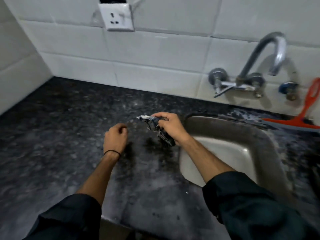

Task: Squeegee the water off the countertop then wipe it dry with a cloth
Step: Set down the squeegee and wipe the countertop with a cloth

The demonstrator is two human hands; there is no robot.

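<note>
My right hand (170, 127) grips a dark, crumpled cloth (162, 134) with a pale corner sticking out to the left, held just above the black speckled countertop (60, 127) beside the sink. My left hand (115, 138) hovers a little to the left of it with fingers curled, holding nothing. A red squeegee (301, 116) leans against the tiled wall at the far right, its blade resting on the counter behind the sink.
A steel sink (251, 135) is set into the counter on the right, with a wall tap (256, 66) above it. White tiles back the counter, with a wall socket (117, 17) at the top. The counter's front edge (121, 220) runs below my arms.
</note>
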